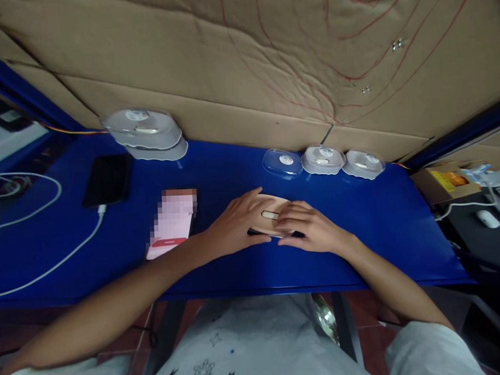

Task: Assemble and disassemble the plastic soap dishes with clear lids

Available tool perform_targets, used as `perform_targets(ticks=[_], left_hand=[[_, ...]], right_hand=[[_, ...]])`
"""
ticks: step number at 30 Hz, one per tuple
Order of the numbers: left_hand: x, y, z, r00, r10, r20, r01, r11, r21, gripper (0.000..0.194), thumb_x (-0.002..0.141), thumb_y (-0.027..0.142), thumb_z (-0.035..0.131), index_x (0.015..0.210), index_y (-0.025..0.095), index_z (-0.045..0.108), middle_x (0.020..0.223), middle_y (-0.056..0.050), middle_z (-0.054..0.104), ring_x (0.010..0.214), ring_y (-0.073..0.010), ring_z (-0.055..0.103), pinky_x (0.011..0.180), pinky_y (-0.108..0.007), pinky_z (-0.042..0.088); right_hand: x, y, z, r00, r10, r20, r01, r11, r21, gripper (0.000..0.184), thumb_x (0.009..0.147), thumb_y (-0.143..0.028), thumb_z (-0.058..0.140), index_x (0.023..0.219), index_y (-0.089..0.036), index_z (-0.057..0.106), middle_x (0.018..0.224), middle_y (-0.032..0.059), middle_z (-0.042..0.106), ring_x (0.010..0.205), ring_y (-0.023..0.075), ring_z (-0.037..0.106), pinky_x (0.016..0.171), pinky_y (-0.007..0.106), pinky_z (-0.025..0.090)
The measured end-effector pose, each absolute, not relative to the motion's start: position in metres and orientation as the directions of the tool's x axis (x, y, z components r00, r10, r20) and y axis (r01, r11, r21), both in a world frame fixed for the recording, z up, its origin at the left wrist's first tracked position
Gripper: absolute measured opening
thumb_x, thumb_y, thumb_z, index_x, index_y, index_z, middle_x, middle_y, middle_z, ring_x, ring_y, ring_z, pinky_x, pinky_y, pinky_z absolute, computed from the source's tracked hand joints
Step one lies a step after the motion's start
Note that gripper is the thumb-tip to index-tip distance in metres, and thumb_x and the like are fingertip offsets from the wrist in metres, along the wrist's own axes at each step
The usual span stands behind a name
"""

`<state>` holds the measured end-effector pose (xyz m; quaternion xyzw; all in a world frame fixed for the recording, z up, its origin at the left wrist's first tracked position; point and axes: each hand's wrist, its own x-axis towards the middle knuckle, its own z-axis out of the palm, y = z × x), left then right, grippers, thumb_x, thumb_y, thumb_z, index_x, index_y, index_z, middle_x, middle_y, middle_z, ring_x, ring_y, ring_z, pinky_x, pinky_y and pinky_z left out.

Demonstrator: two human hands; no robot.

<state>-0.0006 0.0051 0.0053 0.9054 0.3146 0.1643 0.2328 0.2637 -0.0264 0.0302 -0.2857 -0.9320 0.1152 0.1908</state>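
Note:
A beige oval case [271, 202] with a pale pill-shaped piece on its top lies on the blue table in front of me. My left hand [243, 221] grips it from the left, with its fingers over the top and its thumb along the near edge. From the other side, my right hand [306, 227] holds it with bent fingers on the top and the thumb low at the near side. The hands cover both ends of the case. Dark gaps show under its near edge.
White oval cases with clear covers [143, 128] are stacked at the back left. A clear cover [282, 163] and two similar white cases [323, 159] stand at the back right. A lit phone [173, 223] and a dark phone [107, 180] with a white cable [68, 265] lie left.

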Motion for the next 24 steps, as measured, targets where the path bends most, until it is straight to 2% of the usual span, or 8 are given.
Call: perform_targets(ticks=[3,5,7,12,14,19,21,24], left_hand=[[-0.001,0.006,0.012,0.766,0.625,0.149,0.474,-0.707,0.525,0.065,0.088,0.038,0.082,0.146,0.032,0.053,0.154,-0.01,0.053,0.151,-0.0351,0.04,0.119,-0.057,0.037],[-0.002,0.004,0.017,0.772,0.62,0.142,0.476,-0.711,0.518,0.061,0.085,0.034,0.083,0.14,0.031,0.058,0.15,-0.009,0.056,0.147,-0.0349,0.044,0.117,-0.055,0.039],[-0.003,0.002,0.02,0.777,0.62,0.112,0.486,-0.702,0.521,0.06,0.084,0.031,0.083,0.139,0.03,0.058,0.15,-0.009,0.055,0.146,-0.035,0.046,0.114,-0.053,0.041],[-0.004,-0.001,0.018,0.705,0.707,0.055,0.57,-0.612,0.548,0.088,0.079,0.031,0.086,0.154,0.028,0.041,0.156,-0.016,0.049,0.143,-0.0391,0.049,0.11,-0.057,0.043],[-0.003,0.0,0.016,0.677,0.735,0.035,0.593,-0.574,0.565,0.1,0.078,0.031,0.088,0.16,0.027,0.031,0.159,-0.019,0.047,0.144,-0.0411,0.049,0.111,-0.06,0.042],[-0.003,0.007,0.007,0.627,0.772,0.1,0.54,-0.524,0.658,0.119,0.072,0.025,0.09,0.166,0.027,0.017,0.165,-0.021,0.041,0.148,-0.0425,0.045,0.115,-0.061,0.041],[-0.003,0.01,0.003,0.615,0.777,0.135,0.505,-0.52,0.689,0.125,0.07,0.026,0.091,0.167,0.027,0.012,0.166,-0.021,0.04,0.147,-0.0427,0.047,0.115,-0.061,0.042],[-0.004,0.013,-0.001,0.618,0.771,0.152,0.473,-0.52,0.712,0.132,0.07,0.026,0.092,0.169,0.027,0.004,0.163,-0.021,0.045,0.145,-0.0417,0.051,0.114,-0.06,0.045]], right_hand=[[0.275,0.003,0.023,-0.591,0.722,0.359,0.623,0.692,-0.365,0.038,0.111,-0.036,0.044,0.144,-0.027,0.06,0.143,0.0097,0.068,0.138,0.0268,0.058,0.118,0.053,0.043],[0.283,0.022,0.013,-0.45,0.811,0.373,0.76,0.567,-0.318,0.045,0.111,-0.039,0.04,0.153,-0.027,0.051,0.152,0.0134,0.06,0.146,0.0316,0.05,0.122,0.062,0.035],[0.289,0.034,0.003,-0.402,0.844,0.356,0.822,0.504,-0.265,0.051,0.11,-0.046,0.043,0.155,-0.023,0.047,0.154,0.0173,0.056,0.149,0.0358,0.045,0.124,0.067,0.029],[0.294,0.028,-0.007,-0.388,0.848,0.361,0.845,0.484,-0.228,0.065,0.099,-0.059,0.061,0.151,-0.023,0.048,0.153,0.0209,0.051,0.148,0.0412,0.044,0.122,0.068,0.03],[0.293,0.022,-0.004,-0.358,0.866,0.35,0.833,0.466,-0.298,0.067,0.1,-0.058,0.06,0.155,-0.023,0.043,0.157,0.0215,0.047,0.15,0.0411,0.042,0.119,0.067,0.036],[0.289,0.011,0.009,-0.36,0.845,0.396,0.662,0.53,-0.53,0.05,0.106,-0.048,0.052,0.15,-0.026,0.046,0.15,0.0166,0.056,0.141,0.0321,0.055,0.117,0.056,0.046],[0.284,0.003,0.014,-0.459,0.795,0.397,0.593,0.607,-0.529,0.053,0.104,-0.047,0.056,0.151,-0.026,0.045,0.152,0.0168,0.055,0.144,0.0325,0.053,0.118,0.056,0.047],[0.271,-0.008,0.015,-0.636,0.677,0.37,0.522,0.73,-0.441,0.057,0.1,-0.042,0.065,0.151,-0.024,0.046,0.154,0.0175,0.054,0.152,0.034,0.044,0.121,0.058,0.043]])
